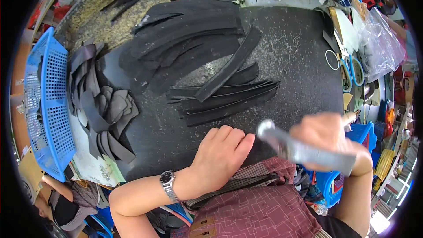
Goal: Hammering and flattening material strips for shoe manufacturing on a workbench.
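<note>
My left hand, with a watch on its wrist, is closed near the front edge of the black work surface. Its fingers curl under, and whatever they hold, if anything, is hidden. Raised at the right, my right hand grips a metal hammer, which is smeared by motion. The hammer's rounded end is close to my left thumb. Beyond my left hand lies a stack of black strips, with one strip slanting across it. A larger pile of black strips spreads farther back.
Grey-black cut pieces are heaped at the left beside a blue plastic basket. Scissors and a clear plastic bag lie at the right. A blue crate stands below the right edge. Another person is at lower left.
</note>
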{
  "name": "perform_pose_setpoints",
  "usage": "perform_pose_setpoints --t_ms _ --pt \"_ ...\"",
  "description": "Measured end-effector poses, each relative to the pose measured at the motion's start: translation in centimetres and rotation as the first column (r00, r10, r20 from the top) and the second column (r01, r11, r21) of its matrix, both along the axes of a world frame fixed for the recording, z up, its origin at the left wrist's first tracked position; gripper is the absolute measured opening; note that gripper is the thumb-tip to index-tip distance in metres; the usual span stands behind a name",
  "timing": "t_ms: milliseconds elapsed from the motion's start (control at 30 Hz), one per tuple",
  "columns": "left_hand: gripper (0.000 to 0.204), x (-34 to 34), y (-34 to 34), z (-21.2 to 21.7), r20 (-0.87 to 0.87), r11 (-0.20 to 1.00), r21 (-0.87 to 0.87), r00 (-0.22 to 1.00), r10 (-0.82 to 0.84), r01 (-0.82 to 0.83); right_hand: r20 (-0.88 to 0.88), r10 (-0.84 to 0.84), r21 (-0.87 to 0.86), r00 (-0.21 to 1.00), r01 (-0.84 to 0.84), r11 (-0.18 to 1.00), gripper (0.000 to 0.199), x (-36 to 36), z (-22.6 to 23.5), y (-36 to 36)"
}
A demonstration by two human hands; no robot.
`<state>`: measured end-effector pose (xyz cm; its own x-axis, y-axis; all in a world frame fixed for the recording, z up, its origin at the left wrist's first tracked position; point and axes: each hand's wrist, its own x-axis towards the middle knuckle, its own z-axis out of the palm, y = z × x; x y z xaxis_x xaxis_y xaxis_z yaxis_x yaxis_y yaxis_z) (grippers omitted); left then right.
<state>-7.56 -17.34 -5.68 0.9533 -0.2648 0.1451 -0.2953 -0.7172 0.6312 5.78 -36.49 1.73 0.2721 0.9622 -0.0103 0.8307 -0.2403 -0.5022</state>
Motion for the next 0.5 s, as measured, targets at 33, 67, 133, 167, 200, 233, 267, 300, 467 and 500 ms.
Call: perform_pose_setpoints --t_ms 33,67,133,167,200,233,267,300,467,500 --pt "0.026 0.3 -0.4 0.3 0.007 1.0 -0.017 1.0 0.021 -0.021 -0.003 0.035 -0.035 0.999 -0.035 0.999 0.019 -0.8 -0.1 -1.3" --pt "0.026 0.6 -0.4 0.3 0.0 1.0 -0.022 1.0 0.016 -0.016 -0.009 0.071 -0.068 0.997 -0.072 0.995 0.018 -1.5 -0.7 -2.0" --pt "0.03 1.0 -0.5 0.2 -0.053 0.997 -0.08 0.998 -0.017 0.013 -0.054 0.069 -0.079 0.996 -0.073 0.994 0.021 -2.6 -1.7 -2.6" --pt "0.03 1.1 -0.3 0.1 -0.055 0.996 -0.084 0.998 -0.028 0.023 -0.027 0.071 -0.109 0.997 -0.074 0.991 0.021 -3.1 -2.0 -2.8" --pt "0.03 1.3 0.0 -0.1 -0.025 0.991 -0.102 0.996 -0.084 0.081 0.001 0.073 -0.139 0.997 -0.072 0.988 0.021 -3.4 -2.1 -3.0" --pt "0.03 1.3 0.3 -0.2 0.003 0.984 -0.117 0.991 -0.134 0.134 0.0 0.079 -0.146 0.997 -0.078 0.986 0.022 -3.3 -2.2 -3.0" --pt "0.03 1.3 0.3 -0.3 0.0 0.983 -0.12 0.99 -0.143 0.142 -0.003 0.071 -0.148 0.997 -0.071 0.987 0.022 -3.2 -2.4 -3.1" --pt "0.031 1.0 0.4 -0.4 0.11 0.975 0.028 0.969 -0.222 0.22 -0.023 0.07 -0.132 0.997 -0.073 0.989 0.023 -3.1 -2.6 -3.2" --pt "0.031 0.4 0.0 -0.8 0.328 0.845 0.469 0.838 -0.436 0.256 -0.205 0.016 -0.119 0.979 -0.042 0.992 0.026 -1.3 -1.6 -3.1" --pt "0.032 0.5 0.1 -0.6 0.333 0.797 0.546 0.806 -0.488 0.257 -0.192 0.018 -0.12 0.981 -0.042 0.992 0.026 -1.2 -1.6 -3.1"
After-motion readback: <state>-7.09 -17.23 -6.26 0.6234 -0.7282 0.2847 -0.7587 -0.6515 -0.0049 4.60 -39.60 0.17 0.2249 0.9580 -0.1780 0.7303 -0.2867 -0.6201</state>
